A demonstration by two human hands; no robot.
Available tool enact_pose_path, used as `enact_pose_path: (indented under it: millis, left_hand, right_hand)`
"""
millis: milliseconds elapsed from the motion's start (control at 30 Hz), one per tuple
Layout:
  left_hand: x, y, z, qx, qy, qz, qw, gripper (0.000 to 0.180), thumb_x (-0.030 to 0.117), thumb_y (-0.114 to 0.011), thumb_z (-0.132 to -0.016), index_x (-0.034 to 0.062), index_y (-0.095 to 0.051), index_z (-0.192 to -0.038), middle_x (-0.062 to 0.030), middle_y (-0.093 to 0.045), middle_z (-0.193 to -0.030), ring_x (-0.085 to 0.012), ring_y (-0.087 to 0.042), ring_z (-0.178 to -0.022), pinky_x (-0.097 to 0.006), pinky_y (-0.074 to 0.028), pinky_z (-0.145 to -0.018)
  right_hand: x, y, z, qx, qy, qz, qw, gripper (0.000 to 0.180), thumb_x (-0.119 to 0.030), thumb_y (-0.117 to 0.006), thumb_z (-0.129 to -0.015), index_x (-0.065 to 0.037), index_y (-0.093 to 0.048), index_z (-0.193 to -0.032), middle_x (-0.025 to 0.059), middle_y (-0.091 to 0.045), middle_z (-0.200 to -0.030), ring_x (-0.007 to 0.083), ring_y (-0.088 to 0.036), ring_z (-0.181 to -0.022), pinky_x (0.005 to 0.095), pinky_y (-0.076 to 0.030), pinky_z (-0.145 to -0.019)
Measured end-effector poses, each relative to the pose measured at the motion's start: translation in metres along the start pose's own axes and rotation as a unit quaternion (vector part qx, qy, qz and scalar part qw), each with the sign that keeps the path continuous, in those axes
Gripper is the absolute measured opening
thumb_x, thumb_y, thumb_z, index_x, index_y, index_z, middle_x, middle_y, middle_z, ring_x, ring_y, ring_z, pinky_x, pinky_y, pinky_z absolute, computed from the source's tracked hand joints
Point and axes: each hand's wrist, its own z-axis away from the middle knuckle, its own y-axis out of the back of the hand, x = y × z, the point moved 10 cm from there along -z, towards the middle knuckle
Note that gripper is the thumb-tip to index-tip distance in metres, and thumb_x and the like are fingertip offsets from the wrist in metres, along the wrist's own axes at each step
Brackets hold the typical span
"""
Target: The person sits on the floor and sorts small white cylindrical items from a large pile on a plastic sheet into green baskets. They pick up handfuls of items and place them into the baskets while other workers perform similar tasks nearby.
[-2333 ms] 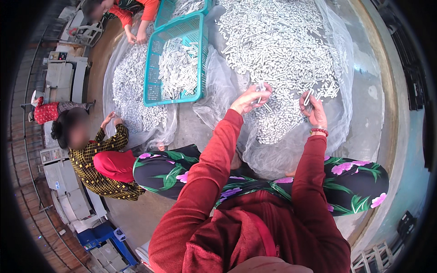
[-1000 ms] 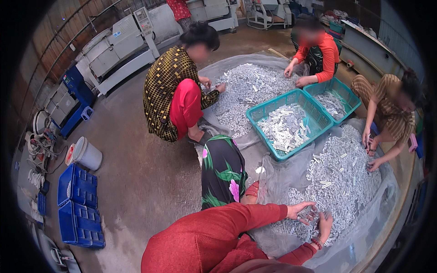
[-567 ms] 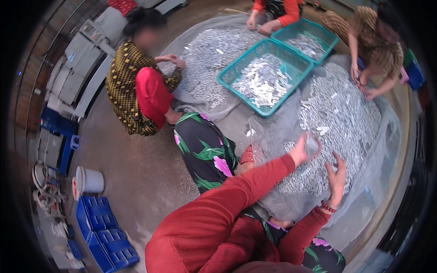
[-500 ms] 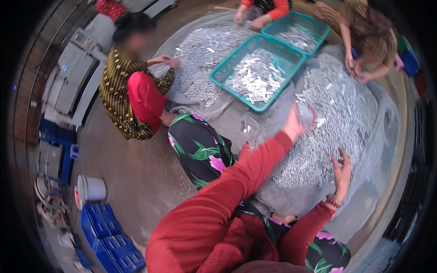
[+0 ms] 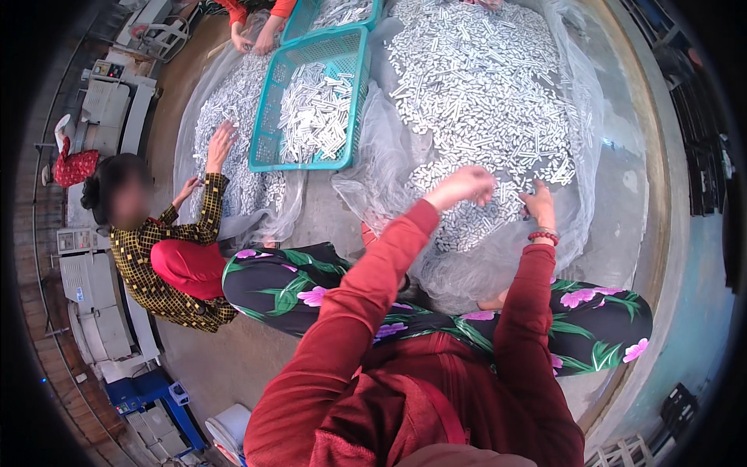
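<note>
Closest to the camera, both red-sleeved arms reach forward over flowered trousers to a heap of small white sticks [image 5: 482, 86] lying on a clear plastic sheet [image 5: 591, 156] on the floor. Left hand [image 5: 465, 185] hangs curled over the heap's near edge; whether its grip holds anything cannot be told. Right hand [image 5: 538, 204], a bead bracelet at its wrist, rests fingers-down on the sticks, its grip unclear too. Farther left, a teal basket [image 5: 268, 124] holds more sticks, and a co-worker's hand [image 5: 220, 145] reaches toward another pile.

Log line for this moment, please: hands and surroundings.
left hand: over heap of small white sticks | right hand: on heap edge | clear plastic sheet: under heap | teal mesh basket: alongside
</note>
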Motion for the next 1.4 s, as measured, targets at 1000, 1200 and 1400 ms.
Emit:
enact_pose_path:
  millis: [1000, 1200, 1400]
  left_hand:
    - [-0.082, -0.083, -0.014, 0.14, -0.136, -0.614, 0.765, 0.02, 0.012, -0.046, -0.077, 0.0032, -0.055, -0.093, -0.0163, -0.043, -0.103, -0.0323, -0.041, -0.101, -0.043, -0.043, -0.079]
    - [-0.056, -0.025, 0.003, 0.121, -0.173, -0.584, 0.784, 0.028, 0.008, -0.064, -0.064, 0.0047, -0.055, -0.091, -0.0108, -0.048, -0.099, -0.0288, -0.045, -0.099, -0.036, -0.041, -0.083]
    - [-0.056, 0.084, 0.02, 0.177, -0.03, 0.104, 0.978, 0.022, 0.008, -0.052, -0.085, -0.0014, -0.038, -0.1, -0.0162, -0.055, -0.093, -0.0253, -0.059, -0.086, -0.034, -0.052, -0.07]
  right_hand:
    - [0.048, -0.014, 0.003, 0.0, -0.122, -0.486, 0.866, 0.056, 0.0, -0.062, -0.067, -0.003, -0.046, -0.12, 0.0075, -0.062, -0.094, 0.0162, -0.055, -0.083, 0.0317, -0.038, -0.079]
    - [0.019, 0.004, -0.019, 0.015, 0.005, -0.507, 0.862, 0.042, 0.0, -0.058, -0.071, -0.001, -0.049, -0.112, 0.0108, -0.061, -0.087, 0.0183, -0.057, -0.083, 0.0334, -0.044, -0.074]
    - [-0.031, 0.004, -0.011, -0.019, -0.004, -0.601, 0.799, 0.012, -0.009, -0.057, -0.08, -0.007, -0.049, -0.089, -0.0021, -0.043, -0.062, 0.009, -0.041, -0.05, 0.0249, -0.04, -0.048]
